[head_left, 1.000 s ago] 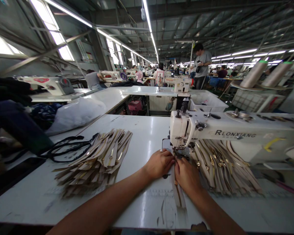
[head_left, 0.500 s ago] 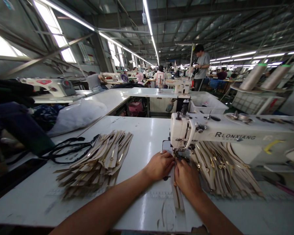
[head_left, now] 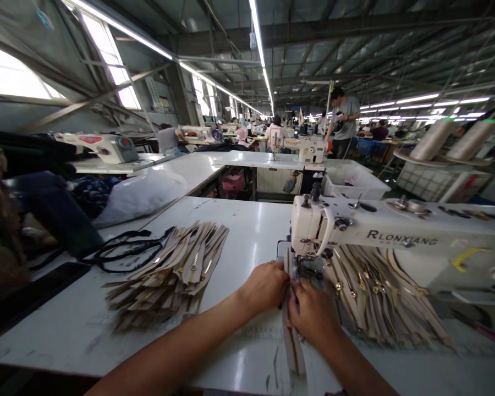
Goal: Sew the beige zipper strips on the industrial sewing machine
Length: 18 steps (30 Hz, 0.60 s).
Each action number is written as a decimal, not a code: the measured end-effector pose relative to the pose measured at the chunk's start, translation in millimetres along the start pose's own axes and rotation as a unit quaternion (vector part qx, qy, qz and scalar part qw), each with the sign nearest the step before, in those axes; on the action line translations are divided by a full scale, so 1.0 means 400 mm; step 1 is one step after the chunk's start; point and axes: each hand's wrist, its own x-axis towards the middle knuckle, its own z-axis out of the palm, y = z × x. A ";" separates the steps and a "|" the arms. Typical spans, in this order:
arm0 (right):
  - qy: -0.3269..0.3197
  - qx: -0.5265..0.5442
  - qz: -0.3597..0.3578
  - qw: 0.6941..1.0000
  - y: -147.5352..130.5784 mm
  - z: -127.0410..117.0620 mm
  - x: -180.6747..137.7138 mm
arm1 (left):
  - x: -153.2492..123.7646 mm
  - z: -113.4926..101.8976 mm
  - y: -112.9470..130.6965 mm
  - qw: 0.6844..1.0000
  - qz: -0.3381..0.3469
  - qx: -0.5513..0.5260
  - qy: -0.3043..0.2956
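A beige zipper (head_left: 292, 349) with gold teeth lies lengthwise on the table, its far end reaching up beside the needle area of the white sewing machine (head_left: 355, 220). My left hand (head_left: 268, 283) is closed on the zipper's left side, fingers curled. Close against it, my right hand (head_left: 311, 309) pinches the same zipper from the right. The fingertips almost meet, just in front of the presser foot, and partly hide the tape. Left of my hands lies a fanned pile of beige zippers (head_left: 177, 269). Another pile of zippers (head_left: 375, 291) lies under the machine's arm.
Black straps (head_left: 127, 250) curl at the left pile's edge, with a white plastic bag (head_left: 148, 190) behind. Large thread cones (head_left: 433, 140) stand at the right. Beyond the table are a white bin (head_left: 355, 179), another sewing machine (head_left: 309, 147) and a standing person (head_left: 344, 118).
Both hands have drawn slightly toward me with the zipper. Its far end now shows left of the needle area, above my fingers. The view has shifted a little.
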 end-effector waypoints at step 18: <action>0.149 0.066 -0.068 0.984 0.085 0.100 0.000 | -0.175 -0.082 -0.064 0.886 -0.192 -0.286 0.310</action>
